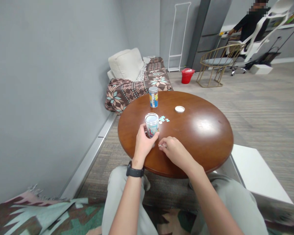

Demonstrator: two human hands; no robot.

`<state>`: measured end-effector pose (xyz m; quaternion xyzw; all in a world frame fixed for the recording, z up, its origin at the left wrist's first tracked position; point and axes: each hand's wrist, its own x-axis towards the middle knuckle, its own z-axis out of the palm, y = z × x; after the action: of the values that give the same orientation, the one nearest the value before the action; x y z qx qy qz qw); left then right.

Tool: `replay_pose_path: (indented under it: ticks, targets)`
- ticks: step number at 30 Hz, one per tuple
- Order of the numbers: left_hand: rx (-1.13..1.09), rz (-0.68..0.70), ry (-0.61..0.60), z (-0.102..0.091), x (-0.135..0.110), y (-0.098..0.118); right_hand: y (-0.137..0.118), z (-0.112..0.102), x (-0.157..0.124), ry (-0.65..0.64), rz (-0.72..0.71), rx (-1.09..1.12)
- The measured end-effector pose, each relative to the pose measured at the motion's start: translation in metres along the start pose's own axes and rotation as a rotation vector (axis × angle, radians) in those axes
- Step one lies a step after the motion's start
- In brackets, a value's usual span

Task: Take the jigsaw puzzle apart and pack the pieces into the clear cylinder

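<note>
Glossy brown wood makes the round bench (198,137), where the left hand (144,143) has its grip around an open printed tin (152,125), label unreadable, and the right hand (175,150) pinches a small puzzle piece (161,145).

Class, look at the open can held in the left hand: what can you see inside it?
The open can in the left hand shows only a pale inner wall near its rim. Whatever lies at the bottom is hidden by its printed side. Loose puzzle pieces lie on the table behind it.
</note>
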<state>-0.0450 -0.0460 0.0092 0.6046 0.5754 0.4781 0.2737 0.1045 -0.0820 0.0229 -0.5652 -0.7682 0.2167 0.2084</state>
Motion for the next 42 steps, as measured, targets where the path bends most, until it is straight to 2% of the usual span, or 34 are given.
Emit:
replay_pose_path:
  ticks: [4, 7, 10, 14, 17, 23, 28, 42]
  targets:
    - [0.013, 0.009, -0.001, 0.000, 0.000, 0.001, 0.000, -0.003, 0.001, 0.055, -0.034, 0.047]
    - [0.001, 0.005, -0.007, 0.000, 0.000, 0.001, -0.003, -0.014, -0.002, 0.128, -0.082, 0.125]
    - [-0.011, 0.036, -0.012, 0.000, 0.000, 0.001, -0.011, -0.034, -0.008, 0.268, -0.168, 0.217]
    - [0.013, 0.174, -0.035, -0.002, 0.000, 0.002, -0.024, -0.060, -0.019, 0.582, -0.208, 0.300]
    - [0.060, 0.299, -0.078, -0.004, -0.001, 0.005, -0.027, -0.064, -0.021, 0.675, -0.229, 0.280]
    - [0.066, 0.387, -0.163, -0.006, -0.003, 0.010, -0.016, -0.054, -0.013, 0.633, -0.220, 0.237]
    - [0.080, 0.376, -0.245, -0.005, -0.004, 0.012, -0.014, -0.056, -0.012, 0.560, -0.117, 0.262]
    - [0.061, 0.353, -0.237, -0.004, -0.004, 0.010, -0.003, -0.066, -0.016, 0.494, -0.142, 0.487]
